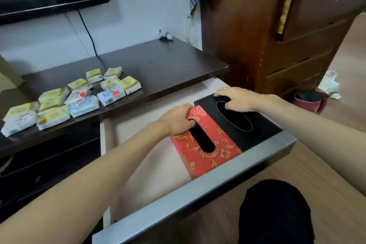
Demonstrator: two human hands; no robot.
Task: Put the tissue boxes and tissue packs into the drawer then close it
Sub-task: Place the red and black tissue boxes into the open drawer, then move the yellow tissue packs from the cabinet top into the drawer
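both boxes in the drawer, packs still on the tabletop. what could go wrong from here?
1. The red tissue box sits tilted, its lower end against the drawer front; it could ride up and catch when closing.
2. Left hand fingers are hooked in its slot and may drag it when pulled out.
3. The black tissue box and red one fill the right side; the tissue packs must fit left.

Head view, looking down, close over open drawer [198, 188].

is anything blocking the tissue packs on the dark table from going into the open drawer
Nothing visible does. The small yellow and white tissue packs lie on the dark wooden table; the pale open drawer has bare floor left of the red floral tissue box.
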